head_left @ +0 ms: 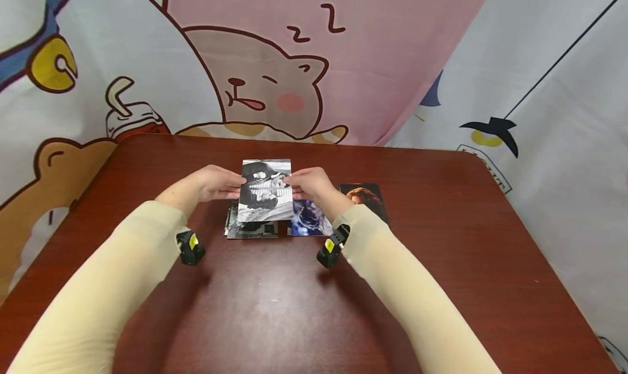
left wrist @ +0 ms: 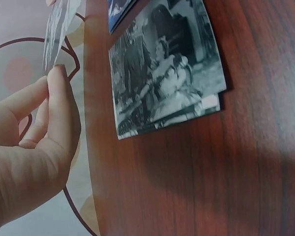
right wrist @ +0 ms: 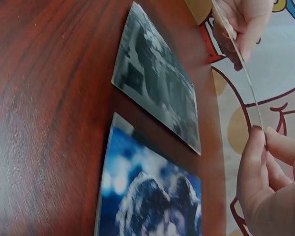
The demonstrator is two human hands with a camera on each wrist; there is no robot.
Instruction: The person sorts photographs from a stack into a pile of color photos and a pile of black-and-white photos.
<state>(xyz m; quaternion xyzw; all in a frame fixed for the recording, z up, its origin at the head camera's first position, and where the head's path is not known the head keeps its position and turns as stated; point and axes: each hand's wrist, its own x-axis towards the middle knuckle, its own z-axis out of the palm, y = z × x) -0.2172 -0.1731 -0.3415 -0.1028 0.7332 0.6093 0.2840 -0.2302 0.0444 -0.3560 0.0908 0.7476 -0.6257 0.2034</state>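
Note:
Both hands hold one black-and-white photo [head_left: 265, 191] above the table, pinched at its two side edges. My left hand [head_left: 216, 183] pinches the left edge between thumb and fingers; my right hand [head_left: 311, 184] pinches the right edge. In the right wrist view the photo shows edge-on as a thin, slightly bowed line. Below it lies a small stack of black-and-white photos [left wrist: 162, 73], slightly fanned. Beside the stack, partly under the right hand, is a blue-toned photo [right wrist: 152, 196] of two heads close together. The held photo covers part of the stack in the head view.
A dark photo with orange tones [head_left: 365, 197] lies to the right, partly hidden by the right forearm. All of it rests on a reddish-brown wooden table [head_left: 275, 308]. A cartoon-printed cloth [head_left: 382, 52] hangs behind the table's far edge.

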